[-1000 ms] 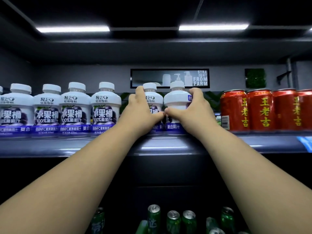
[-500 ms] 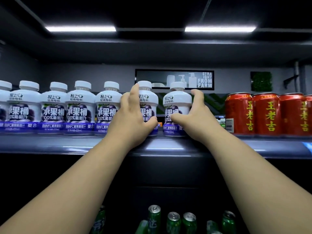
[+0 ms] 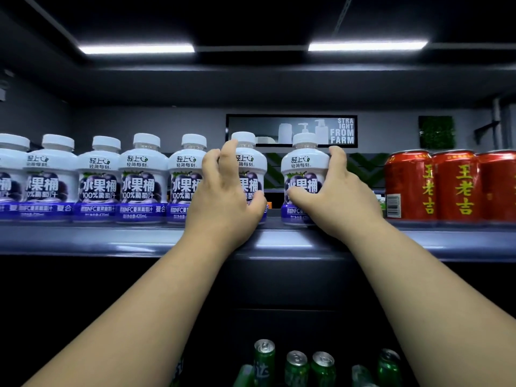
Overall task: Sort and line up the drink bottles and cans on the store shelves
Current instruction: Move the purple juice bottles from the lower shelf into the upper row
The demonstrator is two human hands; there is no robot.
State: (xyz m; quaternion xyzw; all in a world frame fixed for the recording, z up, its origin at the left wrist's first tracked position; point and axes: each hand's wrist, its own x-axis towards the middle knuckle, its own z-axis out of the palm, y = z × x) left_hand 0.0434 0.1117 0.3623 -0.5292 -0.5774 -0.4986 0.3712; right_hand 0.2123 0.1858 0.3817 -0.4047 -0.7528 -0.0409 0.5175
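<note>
The left grip (image 3: 223,199) curls round a white plastic grape-juice bottle with a purple label (image 3: 251,163). The right grip (image 3: 337,196) wraps a matching second bottle (image 3: 301,166), a gap apart. Both stand upright on the dark grey shelf (image 3: 111,238). A row of identical bottles (image 3: 139,180) crowds the left side, and red cans with yellow characters (image 3: 458,185) stand near the right. Green cans (image 3: 296,364) sit below.

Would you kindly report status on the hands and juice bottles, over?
Left hand grips left bottle. Right hand grips right bottle. Both upright, gap between. Red cans stand further right.
</note>
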